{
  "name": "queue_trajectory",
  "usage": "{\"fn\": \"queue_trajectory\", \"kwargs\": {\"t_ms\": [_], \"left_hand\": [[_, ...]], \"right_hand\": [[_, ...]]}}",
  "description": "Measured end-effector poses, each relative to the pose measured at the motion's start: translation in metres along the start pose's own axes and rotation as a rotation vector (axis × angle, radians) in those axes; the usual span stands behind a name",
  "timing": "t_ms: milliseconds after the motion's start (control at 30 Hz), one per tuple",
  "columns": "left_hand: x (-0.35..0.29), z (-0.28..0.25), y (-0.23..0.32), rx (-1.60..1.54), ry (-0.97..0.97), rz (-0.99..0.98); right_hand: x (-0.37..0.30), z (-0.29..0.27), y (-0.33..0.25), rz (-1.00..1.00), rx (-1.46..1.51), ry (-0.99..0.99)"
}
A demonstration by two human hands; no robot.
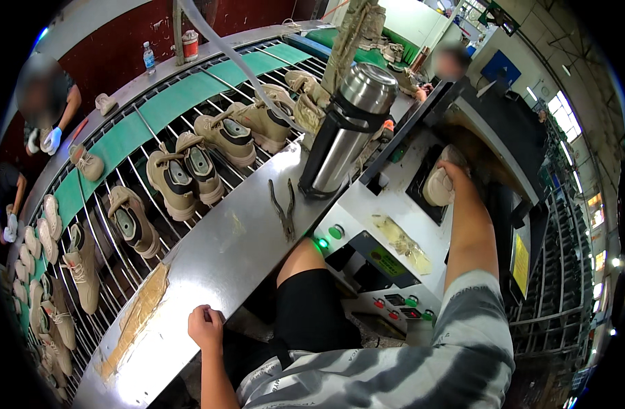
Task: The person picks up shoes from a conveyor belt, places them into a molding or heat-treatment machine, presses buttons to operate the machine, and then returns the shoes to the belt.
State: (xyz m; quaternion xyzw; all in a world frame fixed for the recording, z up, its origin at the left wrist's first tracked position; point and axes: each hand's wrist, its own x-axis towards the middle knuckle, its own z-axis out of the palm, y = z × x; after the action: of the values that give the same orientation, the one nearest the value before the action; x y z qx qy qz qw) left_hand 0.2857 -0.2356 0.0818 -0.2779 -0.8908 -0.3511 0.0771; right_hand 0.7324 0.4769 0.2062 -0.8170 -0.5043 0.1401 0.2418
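My right hand [452, 173] is stretched out into the open machine [411, 194] on the right, its fingers wrapped round a beige shoe [438, 185]. The shoe lies at a dark pad inside the machine, and part of it is hidden behind the hand. My left hand [207, 326] rests curled in a loose fist at the near edge of the metal table [213, 262]; nothing shows in it. Beyond that hand, a pair of pliers [285, 213] lies on the tabletop with its handles apart. A steel thermos [353, 126] stands beside the pliers, close to the machine.
A curved roller conveyor [136, 163] with a green belt carries several beige shoes [170, 183]. A grey hose [234, 58] hangs over it. A water bottle [149, 58] and a red-and-white can [190, 46] stand at its far rim. Co-workers are at the left and far back.
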Motion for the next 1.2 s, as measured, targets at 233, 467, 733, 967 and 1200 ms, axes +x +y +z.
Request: {"fn": "queue_trajectory", "kwargs": {"t_ms": [233,467,733,967,1200], "left_hand": [[0.005,0.012,-0.005,-0.254,-0.068,-0.021],[-0.010,0.001,-0.001,-0.553,-0.385,-0.257],[-0.049,-0.040,0.143,-1.918,-1.039,-0.367],[-0.006,-0.137,0.019,-1.964,-0.277,-0.482],[-0.073,-0.162,-0.112,-0.627,0.328,-0.502]], "right_hand": [[0.064,-0.102,0.033,-0.040,0.277,-0.032],[-0.211,-0.167,-0.033,-0.011,0.779,-0.544],[-0.440,0.011,0.083,-0.373,1.335,-0.815],[-0.672,-0.167,-0.051,-1.666,0.318,-1.188],[-0.703,-0.240,-0.082,-1.722,1.220,-2.139]]}}
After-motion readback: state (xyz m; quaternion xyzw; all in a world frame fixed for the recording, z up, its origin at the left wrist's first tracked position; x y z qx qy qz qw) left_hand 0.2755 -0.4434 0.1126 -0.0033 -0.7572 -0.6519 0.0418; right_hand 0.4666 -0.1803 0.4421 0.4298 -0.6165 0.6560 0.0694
